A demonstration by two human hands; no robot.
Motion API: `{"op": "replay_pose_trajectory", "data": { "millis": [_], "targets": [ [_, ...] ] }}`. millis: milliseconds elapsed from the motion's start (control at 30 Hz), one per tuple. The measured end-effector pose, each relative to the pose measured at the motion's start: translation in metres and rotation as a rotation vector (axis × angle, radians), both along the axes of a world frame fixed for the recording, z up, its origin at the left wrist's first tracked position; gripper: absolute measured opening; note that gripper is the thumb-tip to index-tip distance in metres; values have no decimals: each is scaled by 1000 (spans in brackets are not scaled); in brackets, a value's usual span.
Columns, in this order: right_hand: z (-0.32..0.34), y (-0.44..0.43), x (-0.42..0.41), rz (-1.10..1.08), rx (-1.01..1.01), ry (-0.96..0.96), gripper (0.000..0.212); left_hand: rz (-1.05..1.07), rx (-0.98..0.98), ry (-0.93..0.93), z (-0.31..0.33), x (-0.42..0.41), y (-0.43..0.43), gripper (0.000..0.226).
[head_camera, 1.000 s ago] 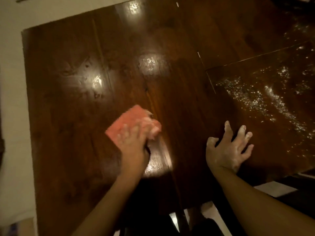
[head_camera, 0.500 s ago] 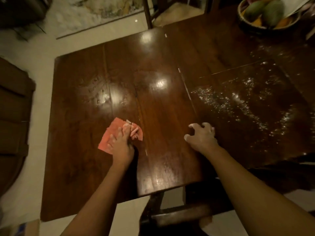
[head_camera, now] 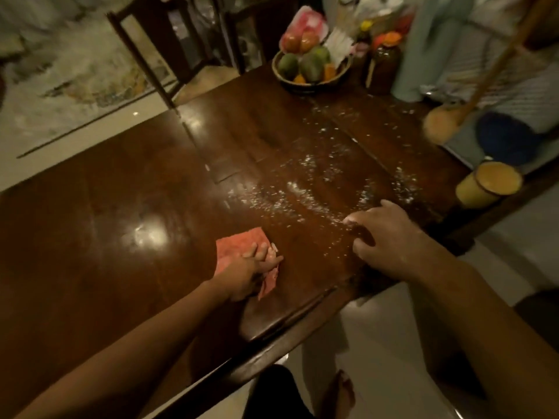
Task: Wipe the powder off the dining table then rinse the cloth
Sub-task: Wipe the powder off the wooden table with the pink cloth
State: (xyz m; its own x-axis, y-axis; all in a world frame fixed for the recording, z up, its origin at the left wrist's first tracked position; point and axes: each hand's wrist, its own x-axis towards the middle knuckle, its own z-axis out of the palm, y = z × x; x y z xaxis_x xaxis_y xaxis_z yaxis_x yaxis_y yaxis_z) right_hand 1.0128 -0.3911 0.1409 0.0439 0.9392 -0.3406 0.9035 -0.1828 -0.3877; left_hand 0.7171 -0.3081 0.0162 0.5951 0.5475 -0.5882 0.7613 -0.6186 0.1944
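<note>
The left hand (head_camera: 248,270) presses the cloth (head_camera: 239,243) with flat fingers; the right hand (head_camera: 390,240), fingers loosely bent, holds nothing. Powder (head_camera: 293,187) beyond them may get swept off the bench (head_camera: 90,222) edge.

text: none legible | labels: none legible | numbers: none legible

bare forearms (head_camera: 136,343), bare foot (head_camera: 340,394), white-dusted right hand (head_camera: 390,240)

Dim, warm light glints off the dark wooden counter (head_camera: 90,222), which stands on a pale tiled floor (head_camera: 393,343). A dark wooden chair (head_camera: 208,80) sits at its far edge, beside a patterned mat (head_camera: 60,80) (its design blurred).
</note>
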Motion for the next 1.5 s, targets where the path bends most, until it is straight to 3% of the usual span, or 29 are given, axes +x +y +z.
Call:
{"op": "replay_pose_trajectory", "data": {
  "millis": [200,300,367,433,533,667,800,900,1033,1167,1333,1500],
  "targets": [
    [5,-18,86,-181,36,-194,43,-279,86,-195,-16,92,-9,82],
    [-5,-24,121,-294,-19,-203,44,-477,22,-363,-29,135,-6,66],
    [-18,-31,126,-337,8,-230,48,-597,79,-439,-33,171,2,54],
    [-29,-33,122,-391,89,-213,47,-577,66,-521,-25,213,7,44],
    [-34,-31,123,-412,121,-203,40,-225,-55,-685,-12,283,24,29],
    [-37,-34,125,-447,191,-152,44,-391,122,-436,-32,343,63,66],
    [-44,-35,124,-474,235,-148,43,-400,96,-483,-33,322,42,62],
    [-46,-37,123,-496,315,-131,41,-694,88,-670,-45,247,24,44],
    [-47,-37,123,-497,320,-120,43,-822,13,-565,-48,217,41,48],
    [-48,-37,123,-484,335,-127,40,-602,85,-431,-46,288,67,51],
    [-47,-38,124,-478,336,-105,36,-397,133,-451,-30,383,111,56],
    [-54,-38,126,-474,366,-120,28,-31,177,-359,-36,416,167,51]
  ]
}}
